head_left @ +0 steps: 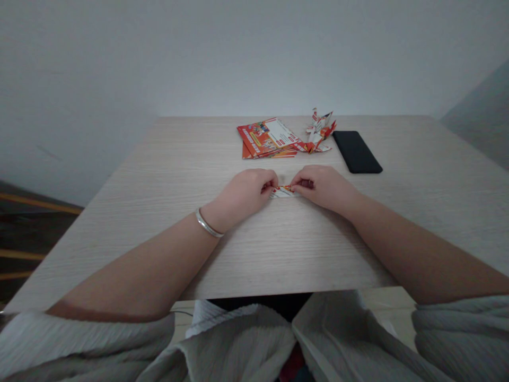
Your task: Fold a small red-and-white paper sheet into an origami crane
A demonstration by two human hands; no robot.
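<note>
A small folded strip of printed paper [283, 192], white with red and orange marks, lies low over the middle of the table. My left hand [254, 187] pinches its left end, fingers curled and closed. At the other end, my right hand [321, 185] grips the paper between thumb and fingers. Both hands hide the strip's ends. Just beyond them lies a stack of red and orange printed leaflets [264, 137]. Beside the stack sits a folded paper figure [318, 130] with pointed tips, made of similar printed paper.
A black phone [357, 152] lies to the right of the folded paper figure. The pale wood-grain table [159, 159] reaches back to a plain wall [254, 58]. Wooden bars [40, 202] show at the lower left, beside the table. The table's front edge is close to my body.
</note>
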